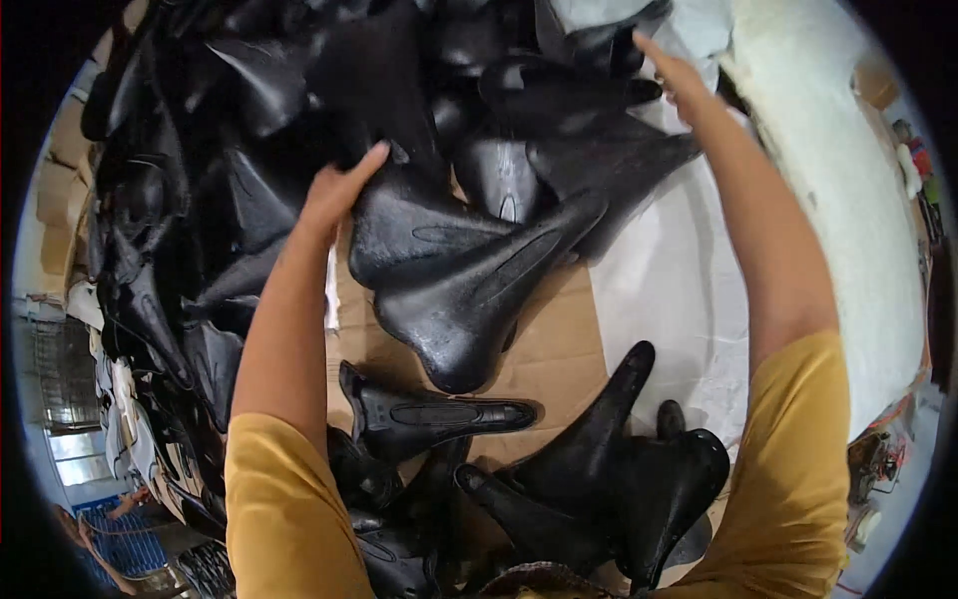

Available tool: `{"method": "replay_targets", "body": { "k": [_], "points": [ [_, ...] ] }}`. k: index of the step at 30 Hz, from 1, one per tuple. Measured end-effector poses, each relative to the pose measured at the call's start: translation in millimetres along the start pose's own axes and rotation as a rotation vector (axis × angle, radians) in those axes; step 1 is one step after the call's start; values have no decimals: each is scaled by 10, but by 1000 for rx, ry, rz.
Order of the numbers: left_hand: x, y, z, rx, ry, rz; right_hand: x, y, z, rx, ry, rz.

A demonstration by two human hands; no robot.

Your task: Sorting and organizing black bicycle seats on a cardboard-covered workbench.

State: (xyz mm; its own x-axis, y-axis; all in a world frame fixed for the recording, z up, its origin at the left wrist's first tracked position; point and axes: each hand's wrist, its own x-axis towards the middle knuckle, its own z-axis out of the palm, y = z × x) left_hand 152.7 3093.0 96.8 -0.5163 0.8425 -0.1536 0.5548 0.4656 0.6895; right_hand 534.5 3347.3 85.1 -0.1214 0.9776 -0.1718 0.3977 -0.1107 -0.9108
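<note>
A big heap of black bicycle saddles (299, 120) fills the upper left and middle of the head view. My left hand (337, 190) rests with fingers together against the wide rear of one black saddle (469, 290), whose nose points down toward me. My right hand (674, 75) reaches far up to the right, fingers stretched over the edge of another black saddle (599, 130) at the top of the heap. Whether either hand grips anything is hard to tell. Both arms wear yellow sleeves.
Brown cardboard (559, 349) lies under the saddles. White plastic sheeting (679, 290) and a pale rough wall (848, 200) run along the right. More black saddles (599, 469) lie near me at the bottom. Blue crates (110, 544) sit at the lower left.
</note>
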Motion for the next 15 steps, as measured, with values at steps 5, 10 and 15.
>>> {"method": "replay_targets", "body": {
  "k": [5, 10, 15],
  "points": [
    [655, 39, 86, 301, 185, 97, 256, 332, 437, 133, -69, 2],
    [979, -144, 252, -203, 21, 155, -86, 243, 651, -137, -53, 5],
    [745, -13, 428, -127, -106, 467, -535, 471, 416, -187, -34, -160]
  ]
}}
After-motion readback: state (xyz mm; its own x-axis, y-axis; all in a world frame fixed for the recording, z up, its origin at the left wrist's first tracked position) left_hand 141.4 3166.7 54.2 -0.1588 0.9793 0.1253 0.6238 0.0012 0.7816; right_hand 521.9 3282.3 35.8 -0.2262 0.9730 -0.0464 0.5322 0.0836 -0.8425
